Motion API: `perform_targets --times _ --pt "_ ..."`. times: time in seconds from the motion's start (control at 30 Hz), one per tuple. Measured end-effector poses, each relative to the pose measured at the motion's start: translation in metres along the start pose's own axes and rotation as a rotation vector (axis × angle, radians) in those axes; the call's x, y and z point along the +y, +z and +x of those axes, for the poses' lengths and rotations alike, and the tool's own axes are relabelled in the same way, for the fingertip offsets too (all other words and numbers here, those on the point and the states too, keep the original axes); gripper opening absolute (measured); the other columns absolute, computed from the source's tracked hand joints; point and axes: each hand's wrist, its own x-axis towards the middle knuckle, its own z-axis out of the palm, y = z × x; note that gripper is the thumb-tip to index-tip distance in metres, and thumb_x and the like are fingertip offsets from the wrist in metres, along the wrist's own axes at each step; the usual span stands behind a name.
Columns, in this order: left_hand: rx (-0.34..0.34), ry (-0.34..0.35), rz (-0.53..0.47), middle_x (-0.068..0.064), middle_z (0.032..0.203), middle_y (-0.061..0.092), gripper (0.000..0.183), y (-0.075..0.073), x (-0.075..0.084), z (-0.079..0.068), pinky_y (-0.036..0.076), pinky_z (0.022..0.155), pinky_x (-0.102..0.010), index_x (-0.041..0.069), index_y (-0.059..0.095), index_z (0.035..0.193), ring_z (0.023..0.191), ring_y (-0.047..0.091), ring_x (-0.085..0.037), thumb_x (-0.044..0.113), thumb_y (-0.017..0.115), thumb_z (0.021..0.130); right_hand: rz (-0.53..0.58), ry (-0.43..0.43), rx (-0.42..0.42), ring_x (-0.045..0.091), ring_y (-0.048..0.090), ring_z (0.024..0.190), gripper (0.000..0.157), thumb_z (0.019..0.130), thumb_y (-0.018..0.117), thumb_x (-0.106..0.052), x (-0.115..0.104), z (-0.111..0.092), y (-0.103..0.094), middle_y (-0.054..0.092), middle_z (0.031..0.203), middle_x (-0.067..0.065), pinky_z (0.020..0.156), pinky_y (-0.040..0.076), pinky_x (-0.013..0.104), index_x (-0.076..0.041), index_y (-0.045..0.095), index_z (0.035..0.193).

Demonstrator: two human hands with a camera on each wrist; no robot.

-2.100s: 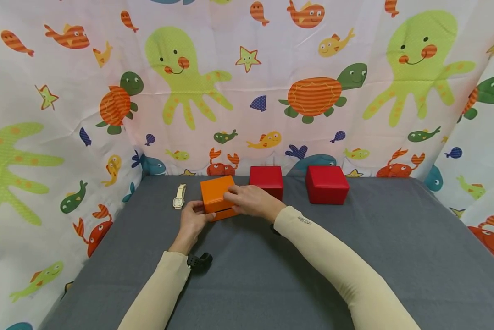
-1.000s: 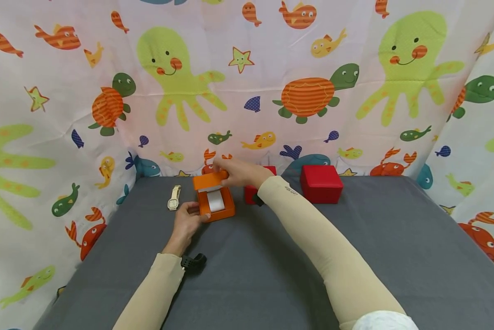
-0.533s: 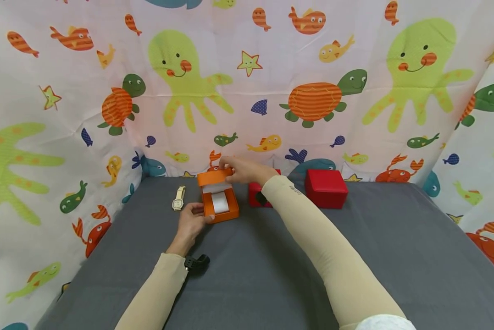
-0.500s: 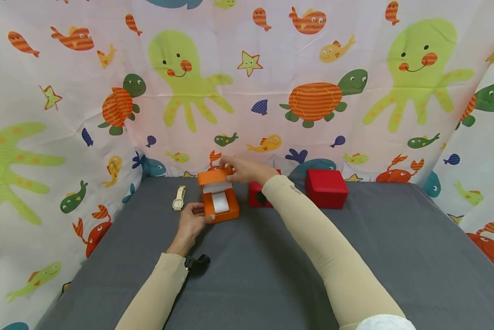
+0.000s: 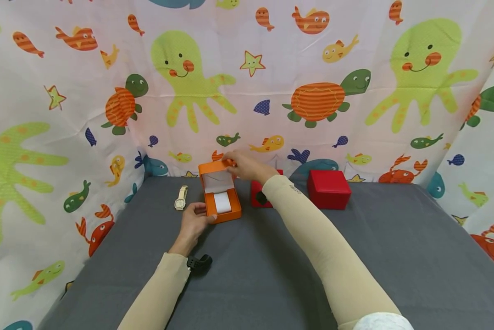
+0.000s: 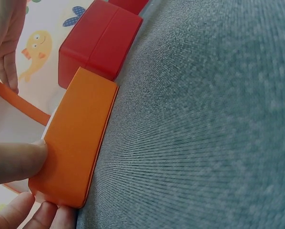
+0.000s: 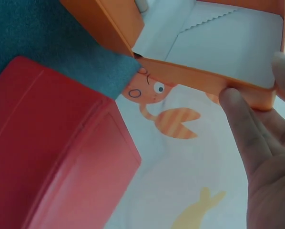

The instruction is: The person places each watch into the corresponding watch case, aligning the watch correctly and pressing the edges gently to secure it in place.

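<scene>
An orange watch box (image 5: pixel 231 215) stands on the cloth with its lid (image 5: pixel 210 168) tipped back upright, showing a white lining. Inside the base lies a white cushion (image 5: pixel 222 202). My left hand (image 5: pixel 192 225) grips the base at its left front corner; in the left wrist view the thumb (image 6: pixel 18 161) presses the front wall and the other fingers bend round the side. My right hand (image 5: pixel 248 166) pinches the lid's upper right corner, its fingers on the rim (image 7: pixel 199 80) in the right wrist view. A cream-strapped wristwatch (image 5: pixel 180 198) lies flat, left of the box.
Two red boxes stand to the right: the nearer red box (image 7: pixel 52 143) is partly behind my right wrist, and another red box (image 5: pixel 328 189) is further right. A patterned curtain (image 5: pixel 271 59) hangs behind the grey-covered table (image 5: pixel 271 270).
The orange box was closed at first. My right hand has lifted its lid up and back, exposing the white cushion. My left hand has stayed on the base.
</scene>
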Motion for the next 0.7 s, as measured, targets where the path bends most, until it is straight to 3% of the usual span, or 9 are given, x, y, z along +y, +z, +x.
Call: perform_targets --times 0.3,0.7 --pt "-0.001 -0.011 0.016 -0.019 0.117 0.055 0.054 0.001 0.001 -0.001 0.049 0.088 -0.043 0.001 0.051 0.122 0.106 0.056 -0.031 0.0 0.077 0.075 0.03 0.061 0.088 0.021 0.05 0.11 0.039 0.096 0.059 -0.026 0.002 0.002 0.008 0.054 0.129 0.005 0.102 0.042 0.038 -0.016 0.052 0.133" --pt "-0.008 -0.006 0.005 -0.018 0.117 0.056 0.054 0.0 0.0 0.0 0.049 0.087 -0.042 0.002 0.051 0.122 0.106 0.057 -0.031 0.001 0.078 0.075 0.011 0.064 0.103 0.021 0.051 0.109 0.043 0.096 0.059 -0.029 0.003 0.004 0.013 0.055 0.128 0.006 0.101 0.042 0.036 -0.013 0.05 0.134"
